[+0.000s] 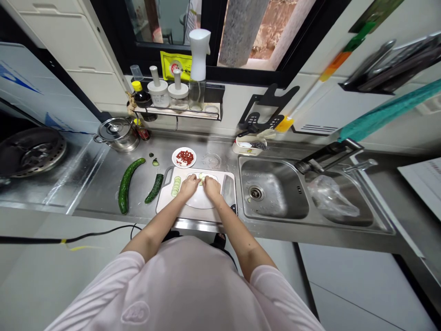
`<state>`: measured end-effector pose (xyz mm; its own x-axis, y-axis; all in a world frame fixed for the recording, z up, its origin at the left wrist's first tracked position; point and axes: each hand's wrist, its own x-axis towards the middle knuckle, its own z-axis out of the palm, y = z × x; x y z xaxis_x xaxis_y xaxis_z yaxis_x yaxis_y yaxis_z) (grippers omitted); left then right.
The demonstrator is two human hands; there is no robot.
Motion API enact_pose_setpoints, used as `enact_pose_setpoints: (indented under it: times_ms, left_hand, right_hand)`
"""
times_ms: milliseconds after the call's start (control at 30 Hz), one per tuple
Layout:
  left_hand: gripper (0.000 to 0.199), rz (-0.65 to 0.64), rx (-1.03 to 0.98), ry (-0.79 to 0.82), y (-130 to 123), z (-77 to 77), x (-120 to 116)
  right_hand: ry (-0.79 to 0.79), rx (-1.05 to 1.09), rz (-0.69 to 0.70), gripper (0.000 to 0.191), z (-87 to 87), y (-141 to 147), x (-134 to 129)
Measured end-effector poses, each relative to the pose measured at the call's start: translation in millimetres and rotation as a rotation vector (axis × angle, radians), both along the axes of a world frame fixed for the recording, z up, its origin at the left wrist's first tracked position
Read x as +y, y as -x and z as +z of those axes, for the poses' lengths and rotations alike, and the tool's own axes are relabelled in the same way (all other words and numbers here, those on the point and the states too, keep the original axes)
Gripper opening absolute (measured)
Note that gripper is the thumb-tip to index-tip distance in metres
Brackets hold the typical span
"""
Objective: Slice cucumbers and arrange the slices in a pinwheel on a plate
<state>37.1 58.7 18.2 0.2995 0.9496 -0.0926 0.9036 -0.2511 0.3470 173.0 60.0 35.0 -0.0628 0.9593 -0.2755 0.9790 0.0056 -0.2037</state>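
Observation:
My left hand (189, 185) and my right hand (212, 187) meet over a white plate (200, 203) lying on the cutting board (179, 212). Pale green cucumber slices (202, 175) show between my pinched fingertips and on the far part of the plate. Left of the plate, a row of overlapping cucumber slices (176, 186) rests on the board. A knife (228, 188) lies along the board's right side, its dark handle towards me. Beyond the board stands a small white dish (174, 162) of chopped red pieces, perhaps chili.
A cut cucumber (155, 189) and a long whole one (127, 185) lie left of the board, near small green scraps (155, 162). A lidded steel pot (118, 134) stands behind them. To the right is a double sink (275, 214), with a plastic bag (330, 195) in its far basin.

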Motion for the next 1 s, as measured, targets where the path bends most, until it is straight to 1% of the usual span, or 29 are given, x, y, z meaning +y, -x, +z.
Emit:
enact_pose_setpoints:
  times_ms: [167,367,500,600,733,900,1000]
  left_hand:
    - [0.031,0.009,0.007,0.020,-1.0,3.7,-0.7]
    - [0.031,0.009,-0.021,0.007,-0.4,3.7,0.0]
    - [0.031,0.025,-0.102,-0.043,3.1,-0.6,0.2]
    - [0.031,0.060,-0.177,-0.104,6.7,-4.5,-2.8]
    - [0.029,0.140,-0.277,-0.154,11.8,-4.8,-15.3]
    - [0.026,0.237,-0.383,-0.167,19.6,-0.1,-41.3]
    - [0.025,0.271,-0.425,-0.177,24.8,0.1,-57.6]
  right_hand:
    - [0.004,-0.018,-0.014,0.031,1.1,1.8,-1.1]
    - [-0.027,0.032,-0.005,0.027,0.8,0.3,-3.2]
    - [-0.044,0.064,-0.018,0.030,2.9,-4.4,-10.7]
    - [-0.050,0.078,-0.029,0.031,3.0,-8.3,-19.8]
    - [-0.079,0.145,-0.040,0.029,-0.5,-12.6,-37.4]
    - [-0.119,0.240,-0.062,0.027,-3.5,-16.4,-63.2]
    - [-0.128,0.285,-0.061,0.026,-3.2,-16.9,-75.9]
